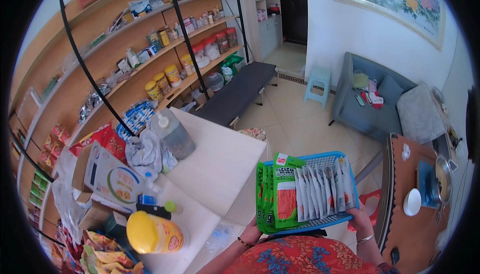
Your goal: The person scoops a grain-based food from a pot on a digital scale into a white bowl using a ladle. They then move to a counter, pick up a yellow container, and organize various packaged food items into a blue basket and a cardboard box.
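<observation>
A blue plastic basket [326,156] is held in front of my body, at waist height. My left hand [253,230] grips its near left corner, with the fingers mostly hidden beneath. At the right end my right hand [357,215] grips the basket's rim. Green snack packets [287,199] stand upright in the basket's left part and bear writing. Beside them a row of several silvery-white packets [318,191] leans together, filling the right part.
A pale counter [225,150] lies to my left, bearing a yellow-lidded canister [155,232], a pump bottle [174,135] and a cardboard carton [112,176]. Stocked shelves [150,60] line the wall behind. A folding cot [240,90], blue stool [318,86], grey sofa [369,114] and brown-topped table [403,232] stand around.
</observation>
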A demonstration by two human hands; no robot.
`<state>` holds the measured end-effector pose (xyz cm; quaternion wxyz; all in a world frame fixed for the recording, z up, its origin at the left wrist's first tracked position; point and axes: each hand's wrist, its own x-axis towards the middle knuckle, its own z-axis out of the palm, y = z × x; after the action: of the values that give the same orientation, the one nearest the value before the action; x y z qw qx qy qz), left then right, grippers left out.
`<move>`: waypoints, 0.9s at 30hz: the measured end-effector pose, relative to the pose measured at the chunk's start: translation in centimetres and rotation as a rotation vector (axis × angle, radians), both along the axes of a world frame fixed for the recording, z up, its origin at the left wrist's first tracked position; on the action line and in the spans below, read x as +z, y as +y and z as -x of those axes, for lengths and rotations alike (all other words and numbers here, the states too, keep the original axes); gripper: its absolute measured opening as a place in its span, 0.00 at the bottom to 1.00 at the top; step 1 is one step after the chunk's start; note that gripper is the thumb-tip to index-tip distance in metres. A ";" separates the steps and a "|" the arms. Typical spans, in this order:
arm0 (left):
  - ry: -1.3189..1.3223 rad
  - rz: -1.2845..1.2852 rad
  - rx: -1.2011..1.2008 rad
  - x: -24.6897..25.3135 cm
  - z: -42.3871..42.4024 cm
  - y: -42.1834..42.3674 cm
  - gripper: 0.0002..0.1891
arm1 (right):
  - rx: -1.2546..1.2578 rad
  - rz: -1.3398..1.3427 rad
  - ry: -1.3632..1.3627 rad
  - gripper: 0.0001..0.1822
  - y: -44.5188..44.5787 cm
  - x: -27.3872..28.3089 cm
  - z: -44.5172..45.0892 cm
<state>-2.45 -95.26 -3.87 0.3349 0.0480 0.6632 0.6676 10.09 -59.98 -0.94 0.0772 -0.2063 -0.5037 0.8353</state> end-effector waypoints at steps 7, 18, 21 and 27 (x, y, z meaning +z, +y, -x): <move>0.098 0.107 -0.027 -1.0 12.6 9.7 0.20 | -0.088 0.014 0.012 0.35 7.8 -0.1 12.1; 0.193 0.165 -0.057 -8.9 31.9 24.6 0.22 | 0.075 -0.049 -0.044 0.32 26.3 -5.9 36.9; -0.092 -0.048 0.141 -7.5 36.4 28.2 0.20 | 0.130 -0.035 -0.027 0.32 30.2 -7.3 44.1; -0.387 -0.364 0.540 -10.1 44.5 32.4 0.19 | 0.272 0.026 -0.151 0.32 34.6 -10.6 57.3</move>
<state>-46.95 -62.89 -14.01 0.2517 -0.1968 0.4469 0.8356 -47.22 -25.37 -11.56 -0.0777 -0.1994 -0.5205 0.8266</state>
